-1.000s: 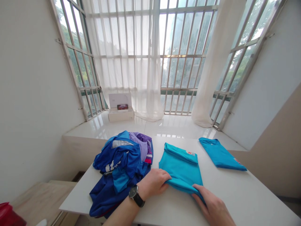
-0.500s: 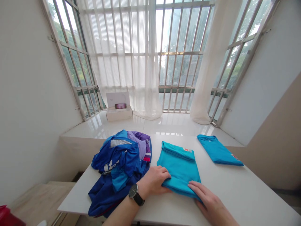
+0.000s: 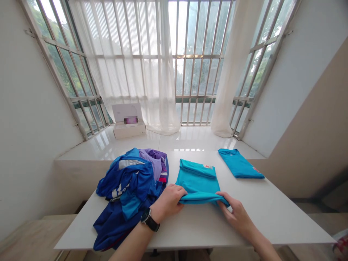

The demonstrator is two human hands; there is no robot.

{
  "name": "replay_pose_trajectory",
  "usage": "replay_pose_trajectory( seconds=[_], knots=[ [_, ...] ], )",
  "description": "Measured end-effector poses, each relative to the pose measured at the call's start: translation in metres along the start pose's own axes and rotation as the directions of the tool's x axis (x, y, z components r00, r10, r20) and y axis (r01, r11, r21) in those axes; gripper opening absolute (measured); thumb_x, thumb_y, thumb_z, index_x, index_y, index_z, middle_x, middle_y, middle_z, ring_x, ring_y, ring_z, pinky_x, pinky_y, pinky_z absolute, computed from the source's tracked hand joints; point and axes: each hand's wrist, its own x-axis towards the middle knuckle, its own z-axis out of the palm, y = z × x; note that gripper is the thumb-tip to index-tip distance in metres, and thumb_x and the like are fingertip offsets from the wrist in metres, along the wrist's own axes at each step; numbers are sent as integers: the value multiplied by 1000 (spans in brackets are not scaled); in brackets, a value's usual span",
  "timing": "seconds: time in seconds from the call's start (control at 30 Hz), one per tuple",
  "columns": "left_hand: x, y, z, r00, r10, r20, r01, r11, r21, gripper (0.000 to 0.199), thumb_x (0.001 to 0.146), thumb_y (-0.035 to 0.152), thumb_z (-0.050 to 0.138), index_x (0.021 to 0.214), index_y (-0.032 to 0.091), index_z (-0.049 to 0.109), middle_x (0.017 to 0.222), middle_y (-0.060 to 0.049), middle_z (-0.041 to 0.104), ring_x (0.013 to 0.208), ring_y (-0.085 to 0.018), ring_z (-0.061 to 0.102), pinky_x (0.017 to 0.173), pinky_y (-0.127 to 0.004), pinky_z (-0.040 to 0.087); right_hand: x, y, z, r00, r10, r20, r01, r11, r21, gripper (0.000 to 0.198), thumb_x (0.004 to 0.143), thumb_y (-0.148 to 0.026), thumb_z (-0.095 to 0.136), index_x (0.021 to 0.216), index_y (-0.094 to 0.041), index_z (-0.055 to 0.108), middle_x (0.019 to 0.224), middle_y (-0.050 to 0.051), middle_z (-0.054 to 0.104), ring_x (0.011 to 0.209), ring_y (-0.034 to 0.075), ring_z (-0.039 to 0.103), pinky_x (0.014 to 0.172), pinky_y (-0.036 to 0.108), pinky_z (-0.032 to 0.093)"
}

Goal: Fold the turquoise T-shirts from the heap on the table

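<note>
Hands: left hand [image 3: 168, 201], wristwatch [image 3: 149, 219] on its wrist, pinches the near left corner of a folded turquoise shirt [image 3: 198, 181]; right hand [image 3: 237, 214] pinches the near right corner, that edge lifted slightly. Turquoise shirt: middle of the white surface [image 3: 206, 226], just right of a heap of blue and purple garments [image 3: 130, 188]. Second folded blue shirt [image 3: 239, 164]: far right, well apart. White box [image 3: 127, 125]: window ledge beyond, by sheer curtains [image 3: 130, 65].
</note>
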Motion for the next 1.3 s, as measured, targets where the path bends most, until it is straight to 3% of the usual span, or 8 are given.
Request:
replay_pose_trajectory(
  seconds=[0.13,0.2,0.37,0.57,0.73,0.93,1.13,1.3],
  knots=[
    [1,-3,-1,990,-113,-81,105,990,-98,11,86,18,58,90,21,67,80,-1,69,75,-18,62,73,-27,42,-1,2,-1,996,91,-17,-90,994,68,37,88,-54,55,99,-21,69,74,1,69,64,17,59,62,27,50],
    [3,-5,-1,977,-186,-102,165,969,-184,17,92,26,53,83,19,66,70,0,65,65,-16,57,64,-25,40,-1,4,0,984,177,-34,-174,981,83,43,86,-60,56,101,-22,69,69,-1,66,58,16,55,56,27,47],
    [13,-10,6,945,-284,-164,222,921,-320,32,97,38,48,82,18,66,68,1,62,64,-14,52,58,-23,37,7,7,0,947,319,-40,-312,942,120,53,82,-69,55,104,-23,68,78,2,69,68,20,60,62,28,49],
    [25,-18,14,902,-375,-216,310,908,-280,27,93,36,53,73,18,61,68,1,58,61,-14,51,57,-24,35,19,15,5,918,393,-56,-396,916,-59,57,80,-76,47,88,-23,68,70,4,67,69,24,62,65,32,45],
    [25,-23,17,868,-438,-232,390,893,-226,29,89,37,59,67,17,61,78,-3,61,65,-14,56,64,-26,40,23,20,8,917,396,-48,-397,892,-214,56,86,-72,39,64,-25,59,65,4,65,66,23,61,62,31,40],
    [30,-25,19,845,-492,-211,475,871,-126,42,94,40,57,60,17,61,70,-5,61,66,-17,58,63,-28,37,31,16,6,920,386,-69,-386,858,-339,60,88,-72,36,57,-25,58,63,6,67,61,23,60,58,31,37],
    [32,-20,16,834,-511,-210,510,858,-63,32,96,37,55,74,16,64,81,-7,65,74,-20,62,66,-28,38,25,25,6,938,344,-47,-345,910,-229,47,85,-68,46,74,-26,65,64,2,67,61,21,63,58,30,44],
    [40,-15,6,884,-436,-167,433,900,-58,14,91,31,62,88,18,64,94,-6,66,84,-20,64,73,-27,43,23,29,4,949,315,-15,-314,940,-132,44,84,-67,48,80,-26,65,73,2,71,61,19,63,63,30,49]
  ],
)
